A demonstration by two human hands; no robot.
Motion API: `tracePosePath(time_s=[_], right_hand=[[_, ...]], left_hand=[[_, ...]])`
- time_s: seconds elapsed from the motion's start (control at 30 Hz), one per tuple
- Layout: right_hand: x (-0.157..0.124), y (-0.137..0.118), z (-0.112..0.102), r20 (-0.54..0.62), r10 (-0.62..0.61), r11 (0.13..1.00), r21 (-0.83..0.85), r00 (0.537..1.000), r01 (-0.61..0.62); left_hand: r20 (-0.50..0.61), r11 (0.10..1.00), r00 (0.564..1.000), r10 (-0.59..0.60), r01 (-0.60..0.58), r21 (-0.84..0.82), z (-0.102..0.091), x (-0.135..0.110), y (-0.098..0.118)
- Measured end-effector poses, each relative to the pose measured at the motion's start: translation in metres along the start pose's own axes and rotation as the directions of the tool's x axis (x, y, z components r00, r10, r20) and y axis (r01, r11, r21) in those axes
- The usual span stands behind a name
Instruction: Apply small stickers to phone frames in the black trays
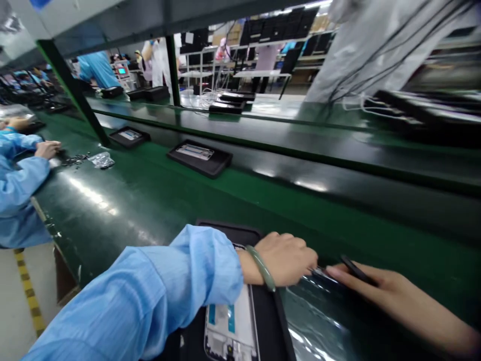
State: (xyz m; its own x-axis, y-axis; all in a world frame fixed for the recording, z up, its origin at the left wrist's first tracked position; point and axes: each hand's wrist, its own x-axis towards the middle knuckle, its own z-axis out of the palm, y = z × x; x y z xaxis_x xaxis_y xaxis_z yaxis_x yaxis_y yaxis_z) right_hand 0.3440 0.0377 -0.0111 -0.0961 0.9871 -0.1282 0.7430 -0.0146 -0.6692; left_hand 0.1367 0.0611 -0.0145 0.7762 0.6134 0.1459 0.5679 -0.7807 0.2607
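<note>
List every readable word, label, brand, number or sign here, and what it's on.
No readable text.
Phone frame in black tray: no legible marking.
Lit screen, background: too small.
White patch on dark panel: too small, blurred.
Floor tape: yellow-black stripes, no lettering visible.
</note>
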Motion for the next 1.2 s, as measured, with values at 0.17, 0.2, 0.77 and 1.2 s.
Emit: tracePosePath(time_s=[0.17, 0.2, 0.77, 1.2], right_hand=[[0.005, 0.008, 0.005, 0.018, 0.036, 0.999, -0.002, 0.999, -0.036], [0.004, 0.006, 0.006, -0.01, -0.006, 1.0, -0.009, 1.0, 0.006], [0.005, -0.004, 0.015, -0.113, -0.008, 0.995, -0.1, 0.994, -0.003], [0.004, -0.009, 0.009, -0.06, 0.032, 0.999, -0.039, 0.998, -0.034]], left_hand=[[-0.023, 0.998, 0.999, -0.043, 0.044, 0.035, 0.005, 0.003, -0.005], [-0.026, 0.998, 0.999, -0.045, 0.046, 0.034, 0.004, 0.003, -0.004], [0.015, 0.992, 0.994, -0.105, 0.106, -0.075, -0.008, -0.013, -0.001], [-0.003, 0.991, 0.993, -0.119, 0.118, -0.057, -0.01, -0.013, 0.001]])
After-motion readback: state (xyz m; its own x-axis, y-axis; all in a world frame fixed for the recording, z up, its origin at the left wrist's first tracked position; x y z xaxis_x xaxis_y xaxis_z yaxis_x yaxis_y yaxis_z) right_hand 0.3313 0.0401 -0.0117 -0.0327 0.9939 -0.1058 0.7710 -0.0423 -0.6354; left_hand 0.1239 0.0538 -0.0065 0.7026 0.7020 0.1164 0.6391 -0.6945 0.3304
